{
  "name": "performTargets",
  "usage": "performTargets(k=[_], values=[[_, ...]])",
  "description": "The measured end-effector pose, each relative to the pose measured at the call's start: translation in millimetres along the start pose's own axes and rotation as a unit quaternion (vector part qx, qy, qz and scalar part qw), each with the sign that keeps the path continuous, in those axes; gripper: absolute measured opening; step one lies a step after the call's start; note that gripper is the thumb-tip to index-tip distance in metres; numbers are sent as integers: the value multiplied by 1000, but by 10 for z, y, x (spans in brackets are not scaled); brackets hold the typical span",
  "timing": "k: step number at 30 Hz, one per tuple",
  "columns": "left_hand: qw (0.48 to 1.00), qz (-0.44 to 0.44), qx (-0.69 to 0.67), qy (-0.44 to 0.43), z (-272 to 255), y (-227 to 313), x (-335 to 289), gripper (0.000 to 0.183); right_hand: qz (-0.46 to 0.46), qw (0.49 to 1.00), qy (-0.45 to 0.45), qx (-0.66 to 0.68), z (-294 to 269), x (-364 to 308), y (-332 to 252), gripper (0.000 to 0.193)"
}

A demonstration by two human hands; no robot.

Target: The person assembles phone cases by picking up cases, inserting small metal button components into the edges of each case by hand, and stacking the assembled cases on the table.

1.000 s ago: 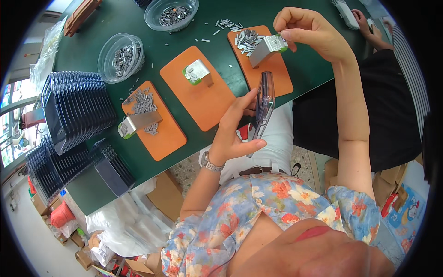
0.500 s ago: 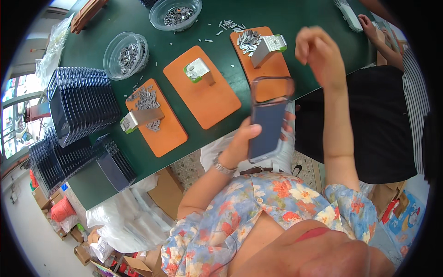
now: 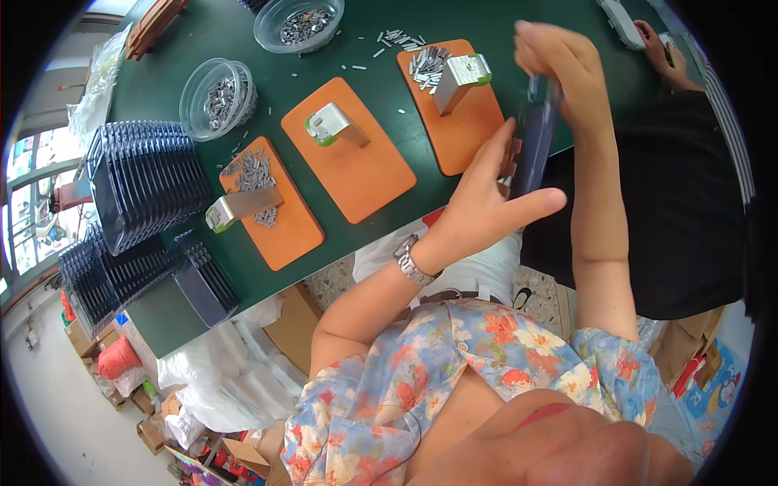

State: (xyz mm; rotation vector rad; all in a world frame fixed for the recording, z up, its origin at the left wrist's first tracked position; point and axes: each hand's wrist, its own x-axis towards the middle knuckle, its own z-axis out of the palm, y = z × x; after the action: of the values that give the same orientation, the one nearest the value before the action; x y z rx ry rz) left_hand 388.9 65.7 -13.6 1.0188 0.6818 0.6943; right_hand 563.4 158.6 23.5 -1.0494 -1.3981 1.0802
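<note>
A phone case (image 3: pixel 536 147) with a dark blue back and clear rim stands tilted on edge between my hands, blurred by motion. My left hand (image 3: pixel 478 194), with a metal watch on its wrist, lies along the case's left side, thumb spread wide and fingers stretched out against it. My right hand (image 3: pixel 567 77) is curled at the top end of the case and appears to grip it there; its fingertips are partly hidden. Just left of the hands lies an orange board (image 3: pixel 462 146) bearing a silver metal block (image 3: pixel 462 81) with a green end and a heap of small metal pieces (image 3: pixel 428 66).
Two more orange boards (image 3: pixel 348 174) (image 3: pixel 284 235) with similar blocks lie to the left. Clear plastic tubs (image 3: pixel 194 101) (image 3: pixel 275 40) hold small pieces. Dark phone cases (image 3: pixel 146 178) stand stacked at the table's left. Another person's hand (image 3: pixel 668 65) is at the far right.
My left hand has moved up and right, and the case has turned from face-on to edge-on. Its left thumb has come off the case. My right hand now meets the case's top end.
</note>
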Motion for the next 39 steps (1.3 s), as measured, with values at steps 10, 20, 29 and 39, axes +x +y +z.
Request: performTargets(k=[10, 20, 29, 39], values=[[993, 27, -75, 88, -90, 155, 323, 59, 71, 987, -140, 34, 331, 709, 259, 29], [986, -2, -129, 110, -169, 51, 449, 64, 69, 979, -176, 83, 318, 769, 604, 35], [988, -18, -113, 107, -295, 107, 582, 77, 22, 980, -129, 149, 405, 865, 680, 34], [992, 16, -99, 71, -14, 373, 169, 63, 93, 981, -155, 75, 323, 605, 222, 27]])
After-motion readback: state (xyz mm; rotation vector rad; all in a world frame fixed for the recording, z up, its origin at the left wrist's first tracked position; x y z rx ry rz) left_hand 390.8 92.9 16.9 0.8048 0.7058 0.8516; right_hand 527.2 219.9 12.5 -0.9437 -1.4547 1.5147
